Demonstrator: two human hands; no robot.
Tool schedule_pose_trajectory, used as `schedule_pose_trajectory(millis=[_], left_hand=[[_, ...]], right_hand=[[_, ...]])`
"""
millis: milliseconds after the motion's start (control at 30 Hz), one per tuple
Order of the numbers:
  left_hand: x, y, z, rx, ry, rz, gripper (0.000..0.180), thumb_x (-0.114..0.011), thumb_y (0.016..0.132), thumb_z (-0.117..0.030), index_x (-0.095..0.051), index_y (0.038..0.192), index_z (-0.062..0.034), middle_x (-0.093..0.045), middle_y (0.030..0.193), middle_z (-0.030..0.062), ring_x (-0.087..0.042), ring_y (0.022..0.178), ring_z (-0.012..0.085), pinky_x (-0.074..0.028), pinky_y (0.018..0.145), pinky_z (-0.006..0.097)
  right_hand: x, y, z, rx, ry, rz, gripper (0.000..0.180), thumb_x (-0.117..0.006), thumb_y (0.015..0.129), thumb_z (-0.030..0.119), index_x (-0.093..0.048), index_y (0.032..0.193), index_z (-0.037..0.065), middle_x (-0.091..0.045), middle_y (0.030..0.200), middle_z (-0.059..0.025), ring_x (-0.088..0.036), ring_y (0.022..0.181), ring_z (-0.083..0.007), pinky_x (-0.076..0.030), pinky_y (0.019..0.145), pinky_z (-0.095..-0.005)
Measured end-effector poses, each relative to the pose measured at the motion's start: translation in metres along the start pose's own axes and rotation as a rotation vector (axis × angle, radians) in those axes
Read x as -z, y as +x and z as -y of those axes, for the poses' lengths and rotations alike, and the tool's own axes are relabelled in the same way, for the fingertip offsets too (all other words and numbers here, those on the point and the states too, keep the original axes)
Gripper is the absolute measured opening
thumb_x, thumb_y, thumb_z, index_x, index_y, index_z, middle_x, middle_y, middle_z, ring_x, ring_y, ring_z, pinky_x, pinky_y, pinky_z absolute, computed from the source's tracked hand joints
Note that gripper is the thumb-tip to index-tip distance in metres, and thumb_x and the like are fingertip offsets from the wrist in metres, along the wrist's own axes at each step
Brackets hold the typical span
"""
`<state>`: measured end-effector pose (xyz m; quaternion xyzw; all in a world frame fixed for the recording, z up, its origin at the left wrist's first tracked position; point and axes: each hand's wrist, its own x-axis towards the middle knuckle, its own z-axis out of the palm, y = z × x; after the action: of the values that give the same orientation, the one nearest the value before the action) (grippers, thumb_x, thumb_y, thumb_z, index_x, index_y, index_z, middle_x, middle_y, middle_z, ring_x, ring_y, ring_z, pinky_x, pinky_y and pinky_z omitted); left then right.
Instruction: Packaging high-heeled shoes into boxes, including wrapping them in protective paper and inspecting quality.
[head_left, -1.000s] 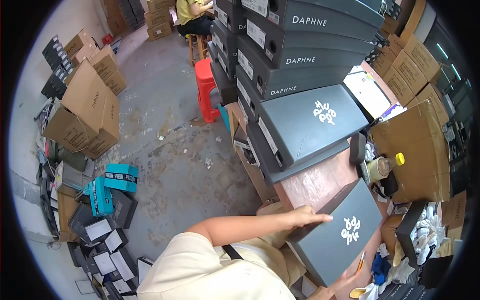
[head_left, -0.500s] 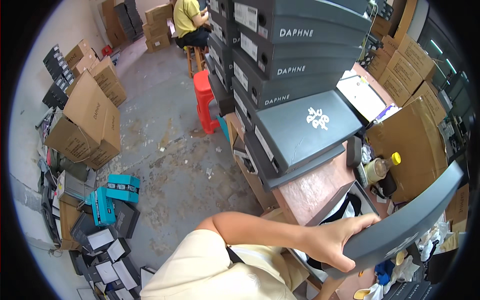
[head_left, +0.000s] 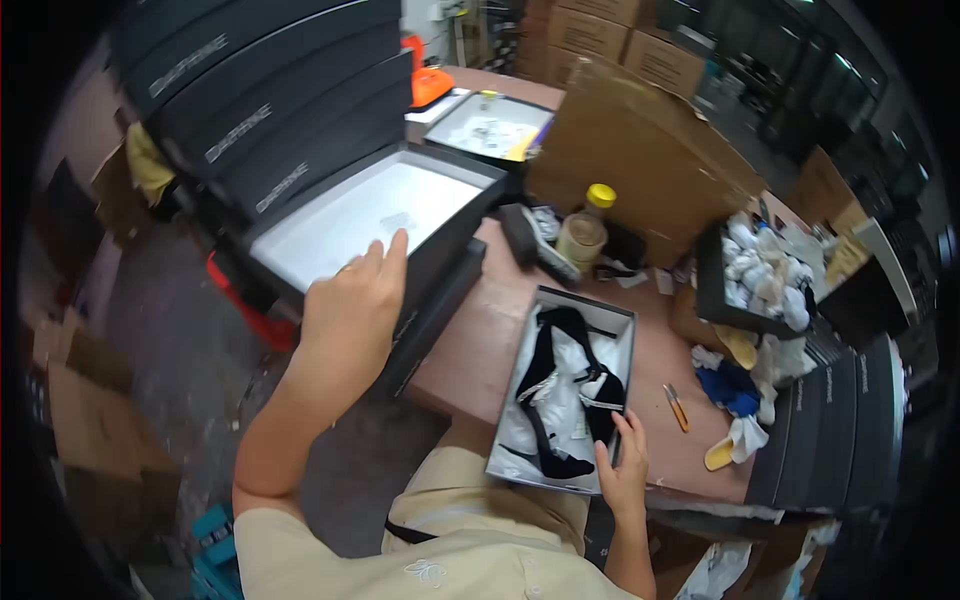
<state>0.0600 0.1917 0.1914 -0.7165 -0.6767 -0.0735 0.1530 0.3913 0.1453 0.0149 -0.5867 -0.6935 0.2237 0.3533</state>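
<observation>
An open grey shoebox [head_left: 527,380] lies on the reddish table [head_left: 470,350] in front of me. Inside it are black high-heeled shoes [head_left: 560,400] on white paper. My right hand [head_left: 625,468] grips the box's near right corner. My left hand [head_left: 352,305] holds the near edge of a dark box lid [head_left: 370,215], turned upside down so its white inside shows. The lid rests on a closed dark box to the left of the open one.
Stacked dark shoeboxes [head_left: 250,90] rise at the upper left. A yellow-capped jar [head_left: 585,228], a big cardboard box [head_left: 640,150], a black tray of white paper wads [head_left: 760,275], an orange-handled tool [head_left: 676,407] and a blue cloth [head_left: 730,385] crowd the table's right. A red stool [head_left: 245,305] stands below.
My left hand lifted the lid off the box, swung it left and turned it over. The box now stands open with the shoes showing. My view has swung toward the table.
</observation>
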Motion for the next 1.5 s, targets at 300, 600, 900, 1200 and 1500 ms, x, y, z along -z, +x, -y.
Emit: schedule_pose_trajectory(millis=[300,600,900,1200,1500], left_hand=[[-0.134,-0.048,-0.114,-0.056,-1.011,0.027,0.081,-0.056,0.069,-0.003,-0.024,0.142,-0.0051,-0.021,0.143,0.0276,-0.016,0.136,0.0433,-0.016,0.109,0.049],[-0.195,-0.063,-0.107,0.436,-1.730,0.071,0.082,-0.035,0.062,0.021,-0.032,0.140,-0.0033,-0.030,0.145,0.0159,-0.036,0.131,0.0271,-0.033,0.104,0.032],[-0.200,0.000,-0.048,0.110,-0.810,0.060,0.052,-0.046,0.076,0.010,-0.043,0.128,0.0045,-0.047,0.127,0.0255,-0.048,0.117,0.0395,-0.039,0.097,0.041],[-0.178,-0.006,-0.075,0.136,-0.699,0.419,0.078,-0.058,0.077,-0.007,-0.014,0.140,0.0034,-0.059,0.075,0.0275,-0.059,0.069,0.0441,-0.046,0.066,0.050],[-0.178,-0.016,-0.061,0.552,-2.052,0.314,0.065,-0.044,0.087,0.000,-0.017,0.146,-0.0071,-0.061,0.097,0.0116,-0.062,0.078,0.0187,-0.051,0.072,0.027]], right_hand=[[-0.003,0.122,-0.014,0.360,-0.163,0.020,0.020,-0.057,0.082,0.006,-0.058,0.102,0.000,-0.061,0.097,-0.0185,-0.057,0.094,-0.0366,-0.046,0.082,-0.0397],[-0.064,0.202,-0.013,0.237,-0.392,0.394,0.066,-0.075,0.063,0.045,-0.049,0.105,0.001,-0.059,0.095,-0.0205,-0.060,0.088,-0.0363,-0.048,0.077,-0.0433],[-0.004,0.199,0.096,0.107,-0.091,0.335,0.072,-0.079,0.061,0.046,-0.054,0.112,0.001,-0.064,0.085,-0.0183,-0.065,0.082,-0.0263,-0.050,0.076,-0.0326],[0.074,0.058,-0.015,-0.106,0.824,-0.669,0.061,-0.065,0.073,0.045,-0.052,0.112,0.000,-0.061,0.088,-0.0067,-0.058,0.067,-0.0141,-0.044,0.051,-0.0235],[0.029,0.015,-0.071,-0.543,1.243,-0.905,0.042,-0.054,0.085,0.044,-0.057,0.099,0.005,-0.056,0.069,-0.0065,-0.049,0.056,-0.0175,-0.041,0.053,-0.0291]])
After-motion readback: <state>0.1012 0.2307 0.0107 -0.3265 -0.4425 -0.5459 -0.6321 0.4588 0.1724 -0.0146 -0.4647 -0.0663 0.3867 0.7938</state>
